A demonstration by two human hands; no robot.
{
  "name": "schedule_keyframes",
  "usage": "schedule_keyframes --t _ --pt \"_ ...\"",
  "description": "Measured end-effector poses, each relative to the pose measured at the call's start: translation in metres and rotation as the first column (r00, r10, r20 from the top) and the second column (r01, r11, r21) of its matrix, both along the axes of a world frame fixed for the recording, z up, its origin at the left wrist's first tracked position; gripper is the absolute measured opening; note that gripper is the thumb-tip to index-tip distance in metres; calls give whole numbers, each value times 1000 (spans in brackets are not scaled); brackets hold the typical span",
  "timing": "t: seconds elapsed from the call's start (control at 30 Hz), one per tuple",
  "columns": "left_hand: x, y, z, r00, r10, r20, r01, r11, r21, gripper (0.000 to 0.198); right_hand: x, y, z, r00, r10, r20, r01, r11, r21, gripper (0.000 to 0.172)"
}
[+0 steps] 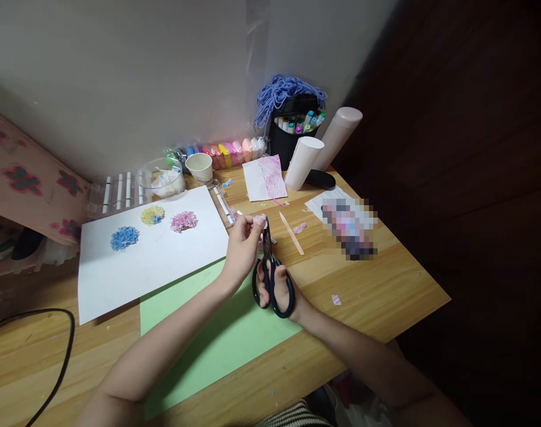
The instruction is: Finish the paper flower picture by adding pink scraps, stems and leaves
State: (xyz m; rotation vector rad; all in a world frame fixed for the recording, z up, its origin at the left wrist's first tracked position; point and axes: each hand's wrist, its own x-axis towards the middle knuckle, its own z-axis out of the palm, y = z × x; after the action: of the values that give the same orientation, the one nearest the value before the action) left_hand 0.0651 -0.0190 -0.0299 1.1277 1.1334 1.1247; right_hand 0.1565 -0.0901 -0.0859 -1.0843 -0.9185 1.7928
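Observation:
My left hand pinches a small piece of pink paper between thumb and fingers. Black-handled scissors are in my right hand, with the thumb and fingers through the loops. The blades point away from me and reach up to the pink paper; whether they cut into it I cannot tell. Both hands are above the right end of a green sheet. Left of them lies a white sheet bearing a blue clump, a yellow one and a pink one of paper bits.
A wooden stick and pink scraps lie to the right. Behind stand a paper cup, a clear bowl, a white cylinder and a black marker case. A half-coloured pink paper lies nearby. A black cable curves left.

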Motion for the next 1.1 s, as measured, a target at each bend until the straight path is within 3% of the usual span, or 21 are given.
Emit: schedule_keyframes --t 0.17,0.33,0.47,0.63,0.77,0.87,0.93,1.0,1.1 --pt "-6 6 2 995 70 -68 -68 997 37 20 -8 1 12 981 90 -174 -114 984 -135 88" --pt "-20 22 2 992 118 -45 -114 989 96 19 -3 9 21 908 38 -417 -215 897 -387 88" --pt "-32 32 4 992 126 13 -126 985 114 19 4 14 20 834 51 -550 -303 875 -379 86" --pt "-46 40 14 987 158 19 -160 979 126 19 7 17 15 835 90 -543 -331 870 -364 87" --pt "-77 58 30 966 247 -80 -218 939 266 19 7 17 14 832 107 -545 -359 852 -380 89" --pt "-114 82 38 836 465 -292 -321 845 427 20 6 17 15 842 84 -533 -320 873 -368 87" --pt "-140 100 39 640 581 -503 -357 804 475 20 4 17 16 845 73 -529 -299 886 -355 86" --pt "-161 117 36 573 609 -548 -371 789 489 16 3 18 15 848 73 -525 -294 889 -350 85" --pt "-181 137 28 530 615 -584 -375 788 489 11 2 19 14 850 70 -522 -290 889 -354 85"
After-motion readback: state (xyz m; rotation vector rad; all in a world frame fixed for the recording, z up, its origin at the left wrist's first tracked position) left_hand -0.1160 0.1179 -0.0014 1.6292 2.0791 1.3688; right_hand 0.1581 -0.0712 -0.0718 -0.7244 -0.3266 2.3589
